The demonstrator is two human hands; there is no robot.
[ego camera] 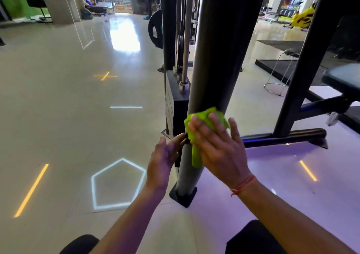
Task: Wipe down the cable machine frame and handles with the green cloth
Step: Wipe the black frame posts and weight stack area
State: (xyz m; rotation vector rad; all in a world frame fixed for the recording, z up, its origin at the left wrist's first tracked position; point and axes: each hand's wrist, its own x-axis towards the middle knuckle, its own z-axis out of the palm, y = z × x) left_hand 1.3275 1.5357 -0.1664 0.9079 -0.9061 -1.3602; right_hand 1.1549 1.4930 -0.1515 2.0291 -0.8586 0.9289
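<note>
Step in hand: wiping the lower run of the dark round steel upright post [214,58] of the cable machine, centre of frame. Bright green crumpled cloth [198,136] sits against the post face, lower centre, a tail of it hanging down the post. Right hand [218,148] presses it flat, fingers [215,121] straight and spread, not curled round the cloth. Left hand [163,156] is just left of the post, fingers loosely extended, tips reaching a small dark knob on the post side; contact looks likely, hard to confirm. It holds nothing.

Black weight stack [175,105] with chrome guide rods [185,39] stands behind the post, left of it. Black base plate [183,195] is below the cloth, on the glossy tiled floor [58,107].

Judgement: frame partly covered, no handles in view, so early to mid task. Next move calls for steady palm pressure, a stroke down to the base plate, then round the post's back side.
</note>
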